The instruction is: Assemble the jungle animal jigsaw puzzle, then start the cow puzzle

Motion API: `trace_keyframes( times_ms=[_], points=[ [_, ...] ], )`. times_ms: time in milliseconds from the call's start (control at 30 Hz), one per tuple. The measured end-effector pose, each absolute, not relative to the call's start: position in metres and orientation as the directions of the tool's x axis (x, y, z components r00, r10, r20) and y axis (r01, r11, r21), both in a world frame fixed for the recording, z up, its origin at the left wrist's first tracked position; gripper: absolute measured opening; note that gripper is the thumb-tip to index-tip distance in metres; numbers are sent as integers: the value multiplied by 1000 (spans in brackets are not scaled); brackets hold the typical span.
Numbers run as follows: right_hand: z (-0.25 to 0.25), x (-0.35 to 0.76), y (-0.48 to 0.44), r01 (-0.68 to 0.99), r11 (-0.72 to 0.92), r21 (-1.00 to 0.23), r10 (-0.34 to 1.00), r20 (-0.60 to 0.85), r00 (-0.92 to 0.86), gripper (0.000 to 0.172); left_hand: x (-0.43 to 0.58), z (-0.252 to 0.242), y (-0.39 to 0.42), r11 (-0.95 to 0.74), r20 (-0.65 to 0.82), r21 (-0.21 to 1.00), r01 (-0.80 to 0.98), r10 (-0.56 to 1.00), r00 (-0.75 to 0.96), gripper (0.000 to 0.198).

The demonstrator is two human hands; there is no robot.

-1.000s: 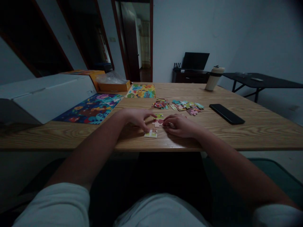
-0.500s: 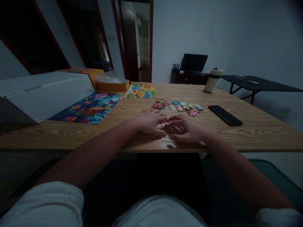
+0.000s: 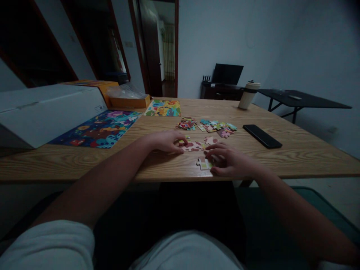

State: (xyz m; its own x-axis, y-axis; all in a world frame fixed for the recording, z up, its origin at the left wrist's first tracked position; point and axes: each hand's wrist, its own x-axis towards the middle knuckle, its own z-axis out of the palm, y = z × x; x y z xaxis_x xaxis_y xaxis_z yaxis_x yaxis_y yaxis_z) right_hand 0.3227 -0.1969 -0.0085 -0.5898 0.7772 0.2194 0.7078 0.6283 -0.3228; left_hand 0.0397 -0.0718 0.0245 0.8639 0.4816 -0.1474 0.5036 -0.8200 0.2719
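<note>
Both my hands rest near the front edge of a wooden table (image 3: 303,153). My left hand (image 3: 165,141) lies with fingers curled, its fingertips pressing on a small joined group of pink and brown puzzle pieces (image 3: 194,146). My right hand (image 3: 232,160) is closed in a pinch on a pale green and white puzzle piece (image 3: 203,163) lying flat on the table. Further back sit two small heaps of loose colourful pieces (image 3: 186,123) (image 3: 218,126).
A dark blue finished puzzle (image 3: 97,129) lies at the left beside a long white box (image 3: 42,112). An orange box (image 3: 128,100), a second bright puzzle (image 3: 163,108), a cup (image 3: 247,95) and a black phone (image 3: 262,135) are on the table.
My hands were together over the pieces and have drawn apart. The right hand has slid the pale piece toward the table's front edge; the pink group now shows by the left fingertips.
</note>
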Motion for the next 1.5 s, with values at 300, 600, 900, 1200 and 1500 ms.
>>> trace_keyframes(
  times_ms=[300, 600, 900, 1200, 1500],
  points=[
    [-5, 380, -185, 815, 510, -277, 859, 105, -502, 40, 31, 28, -65, -775, -198, 243, 583, 549, 812, 52],
    [16, 374, -111, 905, 369, -211, 928, 133, -347, 28, 32, 32, -70, -767, -179, 232, 599, 571, 801, 56],
    [19, 336, -61, 941, 314, -125, 949, 45, -311, 34, 18, 29, -51, -696, -182, 208, 687, 663, 726, 74],
    [24, 308, -82, 925, 365, 102, 899, 221, -379, 22, 24, 38, -64, -654, -214, 239, 718, 686, 695, 75],
    [-6, 272, -164, 546, 812, -206, 583, 340, -738, 42, 22, 34, -60, -692, -199, 266, 671, 642, 740, 77]
  ],
)
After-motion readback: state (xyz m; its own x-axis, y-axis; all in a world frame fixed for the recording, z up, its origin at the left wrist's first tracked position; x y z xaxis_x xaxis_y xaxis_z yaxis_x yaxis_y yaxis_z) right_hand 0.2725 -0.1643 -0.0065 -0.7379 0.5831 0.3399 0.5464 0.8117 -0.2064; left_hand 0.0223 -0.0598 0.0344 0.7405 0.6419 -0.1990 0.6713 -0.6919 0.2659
